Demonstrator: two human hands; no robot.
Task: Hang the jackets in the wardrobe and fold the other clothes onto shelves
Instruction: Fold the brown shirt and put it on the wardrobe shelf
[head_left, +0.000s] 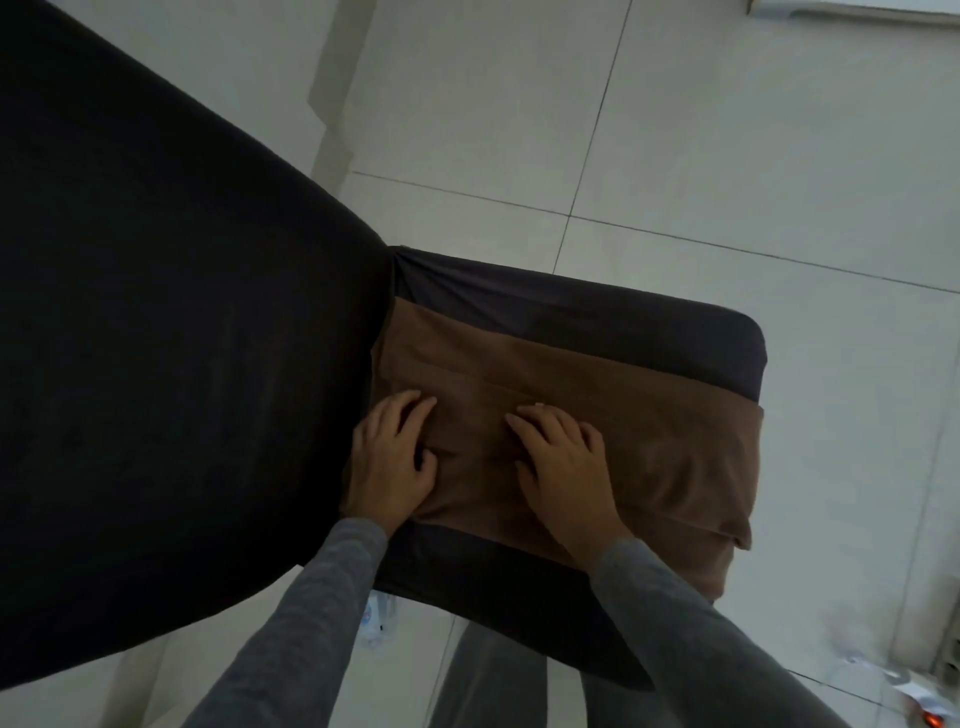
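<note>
A brown garment lies folded flat across a dark-covered seat, its right end hanging over the seat's edge. My left hand rests palm down on the garment's left end, fingers spread, thumb tucked at a fold. My right hand presses flat on the garment's middle, fingers apart and pointing up-left. Both hands lie on the cloth without gripping it. Grey sleeves cover both forearms.
A large black-covered surface fills the left side and meets the seat. White tiled floor surrounds it. Small litter lies on the floor at the lower right, and a plastic item shows under the seat.
</note>
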